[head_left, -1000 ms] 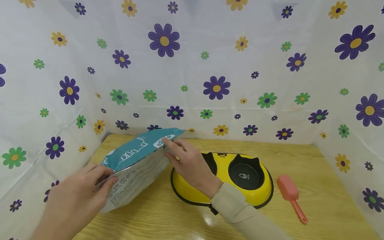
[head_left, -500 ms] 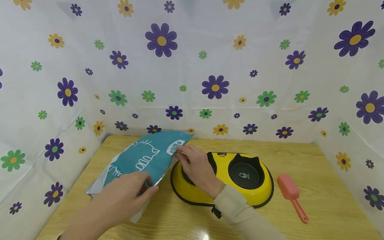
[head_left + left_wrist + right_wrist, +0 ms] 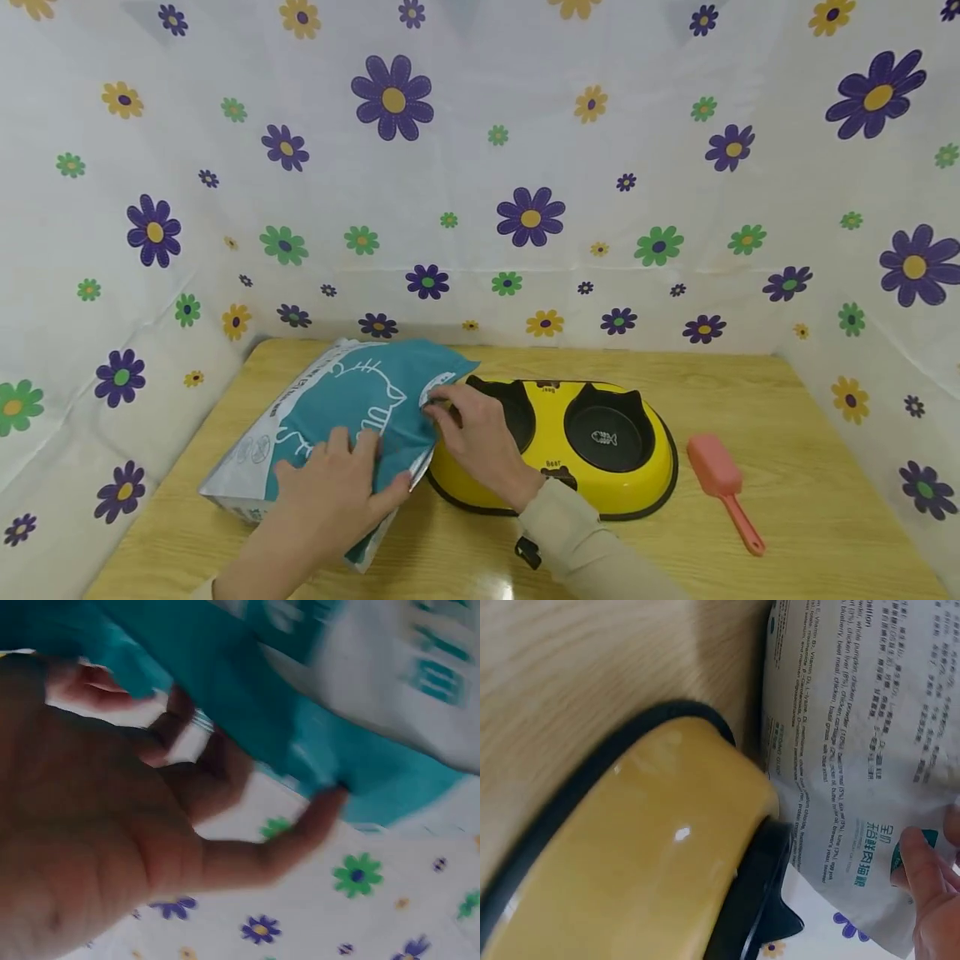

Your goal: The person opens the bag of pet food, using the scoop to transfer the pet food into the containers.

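A teal and silver-white cat food bag (image 3: pixel 322 400), with a white cat outline on its front, leans on the table at the left in the head view. My right hand (image 3: pixel 483 437) pinches its upper right edge between thumb and fingers. My left hand (image 3: pixel 330 492) lies with spread fingers against the teal front near the lower edge. In the left wrist view, the fingers (image 3: pixel 285 840) touch the bag's teal edge. Printed text covers the bag's back (image 3: pixel 832 735) in the right wrist view, where the right fingertips press near a small teal mark.
Right beside the bag stands a yellow double pet bowl (image 3: pixel 553 425) with black cat-eared dishes; my right forearm reaches in front of it. A pink scoop (image 3: pixel 720 475) lies farther right on the wooden table (image 3: pixel 810 500). A white flowered cloth (image 3: pixel 465 150) surrounds the table's back and sides.
The bag has tipped down so its front faces up more. My left hand has left its grip on the edge, moved right, and spread over the front. The right hand still pinches the edge.
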Demonstrator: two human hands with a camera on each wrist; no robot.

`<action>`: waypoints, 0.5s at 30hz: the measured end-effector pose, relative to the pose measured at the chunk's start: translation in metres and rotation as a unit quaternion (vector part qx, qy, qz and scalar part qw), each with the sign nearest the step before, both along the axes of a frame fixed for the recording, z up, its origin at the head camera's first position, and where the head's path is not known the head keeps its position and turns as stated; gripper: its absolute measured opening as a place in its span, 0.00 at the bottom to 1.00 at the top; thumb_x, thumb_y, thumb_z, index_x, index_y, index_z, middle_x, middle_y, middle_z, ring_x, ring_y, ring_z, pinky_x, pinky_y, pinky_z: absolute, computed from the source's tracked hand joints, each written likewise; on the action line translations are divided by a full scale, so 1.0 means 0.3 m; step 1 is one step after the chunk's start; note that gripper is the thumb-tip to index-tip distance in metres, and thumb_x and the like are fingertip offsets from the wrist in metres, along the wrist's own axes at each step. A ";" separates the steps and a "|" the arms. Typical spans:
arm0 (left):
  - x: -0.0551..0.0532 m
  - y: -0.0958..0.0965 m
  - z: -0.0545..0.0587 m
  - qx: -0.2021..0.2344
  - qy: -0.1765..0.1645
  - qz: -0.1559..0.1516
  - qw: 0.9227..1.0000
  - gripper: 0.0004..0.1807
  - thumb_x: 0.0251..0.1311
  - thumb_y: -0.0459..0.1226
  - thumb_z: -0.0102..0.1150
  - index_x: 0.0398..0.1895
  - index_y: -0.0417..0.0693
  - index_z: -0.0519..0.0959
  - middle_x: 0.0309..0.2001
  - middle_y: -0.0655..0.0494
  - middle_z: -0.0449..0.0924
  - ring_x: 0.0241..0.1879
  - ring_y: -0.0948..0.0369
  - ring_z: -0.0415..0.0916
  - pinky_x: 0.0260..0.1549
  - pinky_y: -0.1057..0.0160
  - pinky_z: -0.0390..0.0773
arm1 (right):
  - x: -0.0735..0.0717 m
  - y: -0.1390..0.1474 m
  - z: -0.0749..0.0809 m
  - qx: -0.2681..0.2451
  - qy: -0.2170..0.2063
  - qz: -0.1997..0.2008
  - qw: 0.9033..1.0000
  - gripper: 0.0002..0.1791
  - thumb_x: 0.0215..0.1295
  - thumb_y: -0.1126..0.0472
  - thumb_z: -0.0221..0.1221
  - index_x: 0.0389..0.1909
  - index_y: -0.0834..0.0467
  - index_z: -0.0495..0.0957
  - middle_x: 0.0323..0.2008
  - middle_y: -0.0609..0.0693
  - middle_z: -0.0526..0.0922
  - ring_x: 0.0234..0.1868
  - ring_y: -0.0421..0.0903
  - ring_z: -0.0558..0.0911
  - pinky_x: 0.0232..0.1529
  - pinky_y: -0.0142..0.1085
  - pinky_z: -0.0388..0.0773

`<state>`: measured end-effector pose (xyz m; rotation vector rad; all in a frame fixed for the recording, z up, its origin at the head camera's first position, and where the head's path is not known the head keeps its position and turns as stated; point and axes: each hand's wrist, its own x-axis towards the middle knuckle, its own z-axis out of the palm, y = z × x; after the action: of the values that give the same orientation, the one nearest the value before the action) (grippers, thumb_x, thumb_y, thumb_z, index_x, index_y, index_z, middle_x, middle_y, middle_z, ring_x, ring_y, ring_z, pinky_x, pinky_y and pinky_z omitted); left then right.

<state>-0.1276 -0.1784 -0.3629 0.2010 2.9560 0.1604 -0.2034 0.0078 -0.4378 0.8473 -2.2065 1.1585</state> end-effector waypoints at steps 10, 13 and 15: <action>0.033 -0.009 0.023 -0.096 0.160 -0.153 0.971 0.17 0.57 0.56 0.63 0.31 0.54 0.78 0.26 0.60 0.74 0.26 0.60 0.74 0.31 0.46 0.76 | 0.055 -0.023 -0.008 -0.058 -0.044 -0.013 0.997 0.08 0.67 0.62 0.67 0.44 0.61 0.85 0.31 0.50 0.84 0.25 0.35 0.74 0.29 0.22 0.75; 0.006 0.019 0.026 -0.076 0.188 -0.194 0.960 0.17 0.56 0.49 0.64 0.19 0.56 0.69 0.17 0.63 0.63 0.16 0.64 0.63 0.19 0.60 0.63 | 0.058 -0.021 -0.008 -0.070 -0.044 -0.016 0.996 0.08 0.66 0.63 0.68 0.43 0.62 0.85 0.31 0.50 0.85 0.25 0.36 0.75 0.29 0.23 0.76; -0.009 0.034 0.023 -0.068 0.198 -0.201 0.957 0.22 0.59 0.47 0.63 0.14 0.56 0.64 0.13 0.63 0.58 0.12 0.64 0.58 0.13 0.64 0.58 | 0.063 -0.022 -0.011 -0.076 -0.043 -0.015 0.996 0.08 0.66 0.63 0.68 0.43 0.62 0.85 0.31 0.51 0.85 0.25 0.36 0.75 0.29 0.23 0.76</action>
<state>-0.1304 -0.1682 -0.3559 0.8998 3.2093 -0.1578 -0.1846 0.0011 -0.4411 0.7105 -2.1593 1.3516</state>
